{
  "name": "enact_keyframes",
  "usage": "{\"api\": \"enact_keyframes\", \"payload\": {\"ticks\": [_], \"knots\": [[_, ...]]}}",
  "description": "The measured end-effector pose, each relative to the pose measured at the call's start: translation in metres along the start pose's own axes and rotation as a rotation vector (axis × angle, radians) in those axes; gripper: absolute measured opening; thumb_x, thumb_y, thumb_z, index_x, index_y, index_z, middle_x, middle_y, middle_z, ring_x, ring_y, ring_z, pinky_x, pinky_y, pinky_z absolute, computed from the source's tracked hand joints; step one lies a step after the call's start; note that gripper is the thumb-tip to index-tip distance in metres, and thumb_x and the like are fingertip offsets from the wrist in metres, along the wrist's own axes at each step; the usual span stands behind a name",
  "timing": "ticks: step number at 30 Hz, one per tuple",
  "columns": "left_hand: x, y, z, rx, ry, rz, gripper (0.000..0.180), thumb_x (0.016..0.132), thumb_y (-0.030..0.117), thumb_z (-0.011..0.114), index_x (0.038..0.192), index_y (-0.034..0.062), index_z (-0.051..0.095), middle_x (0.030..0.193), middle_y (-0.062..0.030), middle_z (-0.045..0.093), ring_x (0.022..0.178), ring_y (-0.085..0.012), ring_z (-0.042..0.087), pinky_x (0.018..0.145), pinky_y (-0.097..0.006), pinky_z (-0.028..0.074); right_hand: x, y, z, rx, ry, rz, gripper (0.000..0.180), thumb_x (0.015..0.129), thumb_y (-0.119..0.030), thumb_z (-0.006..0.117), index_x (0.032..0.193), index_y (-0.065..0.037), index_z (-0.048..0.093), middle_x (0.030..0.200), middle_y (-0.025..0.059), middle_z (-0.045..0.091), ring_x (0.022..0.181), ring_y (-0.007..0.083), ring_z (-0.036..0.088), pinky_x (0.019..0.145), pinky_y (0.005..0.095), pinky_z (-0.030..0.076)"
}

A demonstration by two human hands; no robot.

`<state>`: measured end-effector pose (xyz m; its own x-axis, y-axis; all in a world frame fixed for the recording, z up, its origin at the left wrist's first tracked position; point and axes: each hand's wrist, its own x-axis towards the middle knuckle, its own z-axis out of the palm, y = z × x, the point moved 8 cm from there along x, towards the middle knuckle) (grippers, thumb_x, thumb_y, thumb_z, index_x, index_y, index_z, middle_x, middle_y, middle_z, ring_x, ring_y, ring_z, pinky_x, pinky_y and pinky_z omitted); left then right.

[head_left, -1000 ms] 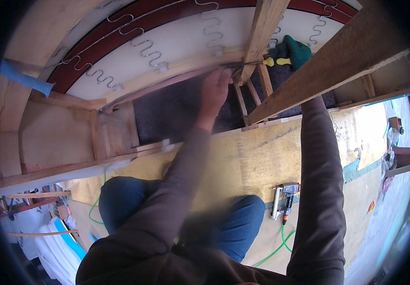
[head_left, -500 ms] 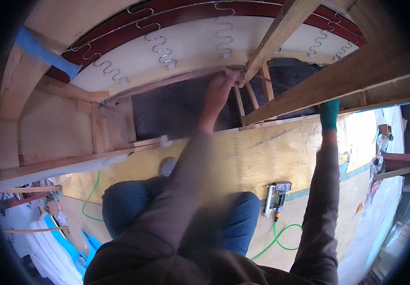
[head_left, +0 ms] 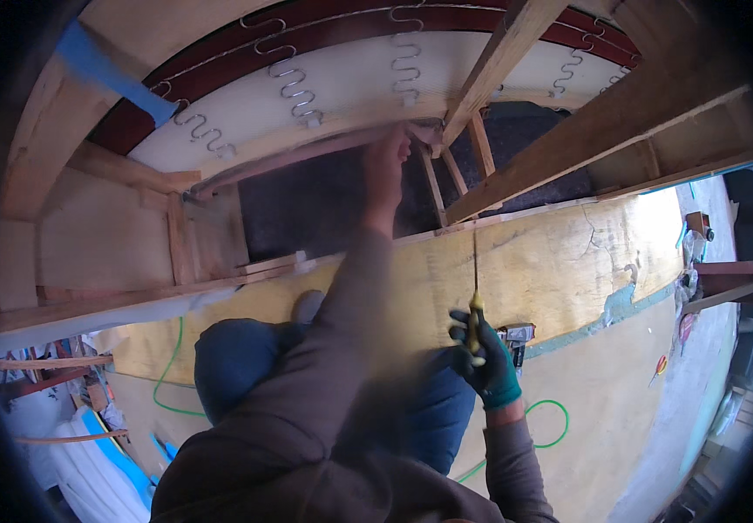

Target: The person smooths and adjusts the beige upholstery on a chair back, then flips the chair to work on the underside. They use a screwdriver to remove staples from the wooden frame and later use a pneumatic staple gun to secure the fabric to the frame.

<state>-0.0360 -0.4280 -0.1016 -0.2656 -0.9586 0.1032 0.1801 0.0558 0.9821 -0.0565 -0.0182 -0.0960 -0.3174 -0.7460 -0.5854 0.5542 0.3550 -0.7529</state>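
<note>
My bare left hand [head_left: 385, 170] reaches into a wooden frame [head_left: 599, 144] and is closed on the edge of a thin pinkish fabric [head_left: 294, 157], beside a wooden post. In my right hand [head_left: 488, 366], in a black and green glove, is a screwdriver [head_left: 476, 301] with a yellow handle and a long thin shaft. Its shaft points away from me toward the frame's front rail. White cloth [head_left: 350, 78] with zigzag metal springs [head_left: 294, 83] over it spans the frame's far side. A dark sheet [head_left: 307, 205] lies behind the fabric.
Partly behind my right hand, a nail gun [head_left: 518, 333] lies on the floor near a green air hose [head_left: 559, 410]. Orange-handled scissors [head_left: 659, 368] are farther right. A blue strap [head_left: 115, 74] hangs at upper left. White and blue material [head_left: 102, 444] lies at lower left.
My right hand has come back from the frame's right side toward me and now shows the screwdriver. My left hand stays at the fabric, slightly shifted left. The view has shifted a little.
</note>
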Motion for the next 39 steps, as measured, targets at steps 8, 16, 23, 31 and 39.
{"api": "enact_keyframes", "payload": {"ticks": [8, 16, 23, 31, 39], "knots": [[-0.001, -0.004, 0.0, 0.092, -0.084, 0.181, 0.029, 0.112, 0.02, 0.053, 0.095, 0.0005, 0.066, 0.085, -0.0074, 0.066, 0.075, -0.0162, 0.063, 0.071, -0.033, 0.051, 0.038, -0.084, 0.157, -0.023, -0.163, -0.483, 0.039, 0.114, -0.026, 0.057, 0.147, -0.006, 0.057, 0.125, 0.01, 0.067, 0.109, 0.021, 0.067, 0.091, 0.0356, 0.059], [0.003, -0.014, -0.002, 0.011, -0.133, 0.071, 0.037, 0.111, 0.035, 0.059, 0.103, 0.0013, 0.074, 0.093, -0.006, 0.069, 0.088, -0.0155, 0.063, 0.08, -0.034, 0.051, 0.114, -0.082, 0.276, 0.436, -0.597, -0.341, 0.047, 0.105, -0.001, 0.062, 0.15, -0.003, 0.049, 0.132, 0.0114, 0.061, 0.12, 0.0249, 0.065, 0.096, 0.0388, 0.058], [-0.001, 0.003, -0.002, 0.281, -0.102, 0.326, 0.021, 0.109, 0.019, 0.054, 0.096, 0.006, 0.064, 0.083, -0.0083, 0.069, 0.08, -0.0276, 0.07, 0.072, -0.039, 0.054, 0.178, -0.108, 0.295, 0.301, -0.382, -0.505, 0.03, 0.111, -0.018, 0.058, 0.139, -0.005, 0.061, 0.123, 0.0089, 0.068, 0.108, 0.0216, 0.069, 0.091, 0.0361, 0.059], [0.002, -0.004, -0.009, 0.236, -0.088, 0.303, 0.027, 0.109, 0.026, 0.057, 0.098, 0.0045, 0.068, 0.086, -0.007, 0.07, 0.083, -0.0247, 0.069, 0.075, -0.039, 0.053, 0.199, -0.112, 0.327, 0.949, -0.509, -0.166, 0.027, 0.112, -0.024, 0.061, 0.131, -0.005, 0.061, 0.128, 0.0119, 0.071, 0.113, 0.0241, 0.071, 0.097, 0.0373, 0.06], [0.0, -0.006, -0.009, 0.206, -0.123, 0.265, 0.028, 0.109, 0.028, 0.058, 0.099, 0.0043, 0.069, 0.087, -0.0068, 0.07, 0.084, -0.0239, 0.069, 0.076, -0.038, 0.053, 0.221, -0.127, 0.344, 1.002, -0.368, -0.048, 0.025, 0.109, -0.026, 0.067, 0.123, -0.007, 0.062, 0.119, 0.0131, 0.071, 0.106, 0.0281, 0.073, 0.088, 0.0476, 0.066]]}}
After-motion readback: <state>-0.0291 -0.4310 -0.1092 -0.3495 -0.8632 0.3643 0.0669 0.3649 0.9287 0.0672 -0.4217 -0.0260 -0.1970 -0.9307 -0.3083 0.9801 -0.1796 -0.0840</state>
